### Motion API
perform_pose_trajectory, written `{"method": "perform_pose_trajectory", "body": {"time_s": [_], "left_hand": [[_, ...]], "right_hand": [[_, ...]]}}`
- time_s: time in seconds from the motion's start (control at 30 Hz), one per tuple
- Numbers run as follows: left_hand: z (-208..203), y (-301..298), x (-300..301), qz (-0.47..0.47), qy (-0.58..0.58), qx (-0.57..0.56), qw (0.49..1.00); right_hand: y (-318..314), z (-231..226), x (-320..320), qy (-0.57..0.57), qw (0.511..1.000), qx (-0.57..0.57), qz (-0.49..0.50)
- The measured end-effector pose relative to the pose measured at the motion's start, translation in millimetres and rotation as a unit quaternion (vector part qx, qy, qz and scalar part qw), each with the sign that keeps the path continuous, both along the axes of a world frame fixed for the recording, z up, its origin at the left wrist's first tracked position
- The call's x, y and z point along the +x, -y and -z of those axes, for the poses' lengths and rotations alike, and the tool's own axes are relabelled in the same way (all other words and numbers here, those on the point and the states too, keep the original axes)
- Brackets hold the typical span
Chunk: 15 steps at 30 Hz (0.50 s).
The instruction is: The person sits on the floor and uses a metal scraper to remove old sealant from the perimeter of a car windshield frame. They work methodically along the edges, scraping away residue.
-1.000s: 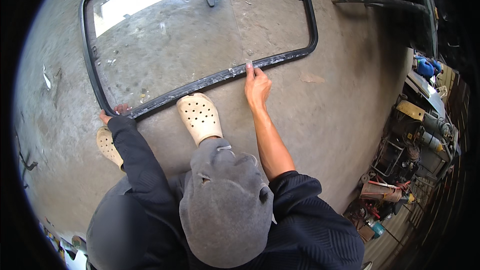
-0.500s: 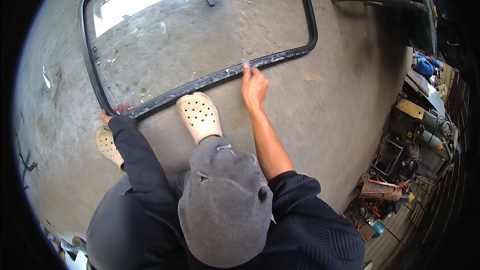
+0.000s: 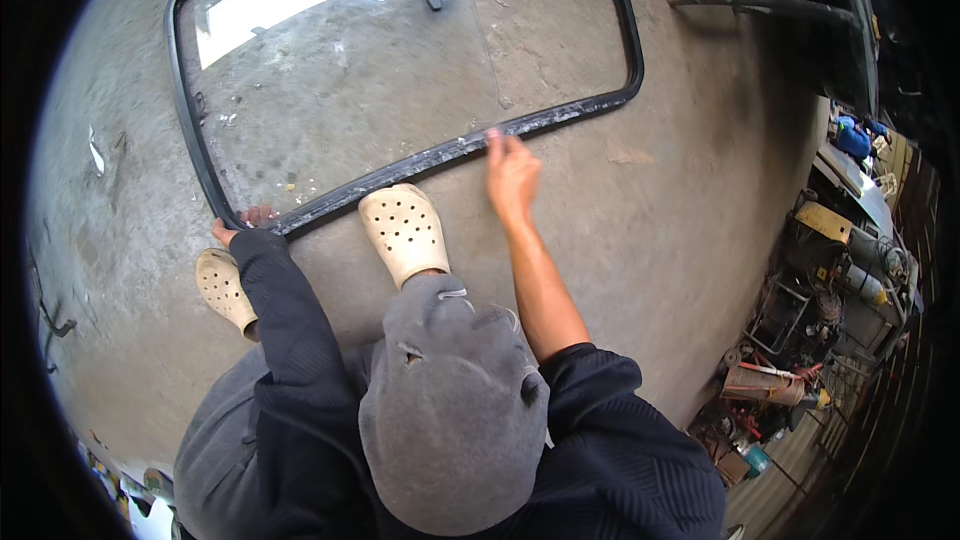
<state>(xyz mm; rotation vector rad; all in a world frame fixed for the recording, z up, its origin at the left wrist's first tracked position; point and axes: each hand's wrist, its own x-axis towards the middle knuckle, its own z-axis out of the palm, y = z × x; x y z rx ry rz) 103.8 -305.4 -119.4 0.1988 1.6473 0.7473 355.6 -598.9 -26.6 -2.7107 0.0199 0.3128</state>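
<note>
Windshield glass (image 3: 400, 70) with its black rubber seal (image 3: 440, 155) lies flat on the concrete floor (image 3: 680, 240), filling the upper left and centre of the frame; bare floor opens to its right and below. At the lower left corner of the seal the left hand (image 3: 240, 225) grips the edge, fingers curled over it. Right hand (image 3: 512, 172) rests loosely open, fingertips touching the near edge, holding nothing; since half a second ago it has barely shifted along the seal. Cream clogs (image 3: 405, 232) stand just beside that edge
</note>
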Motion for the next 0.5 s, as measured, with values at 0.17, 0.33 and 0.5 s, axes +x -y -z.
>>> {"method": "perform_pose_trajectory", "body": {"time_s": [0.17, 0.33, 0.5], "left_hand": [[-2, 10, 7, -0.003, -0.041, 0.052, 0.998], [21, -3, -16, -0.011, -0.022, 0.024, 0.999], [-5, 13, 8, 0.001, -0.046, 0.042, 0.998]], "right_hand": [[-8, -12, -9, -0.013, 0.997, -0.013, -0.073], [1, -13, 12, -0.009, 1.000, -0.014, 0.018], [-6, -17, -4, -0.048, 0.997, -0.028, -0.050]]}}
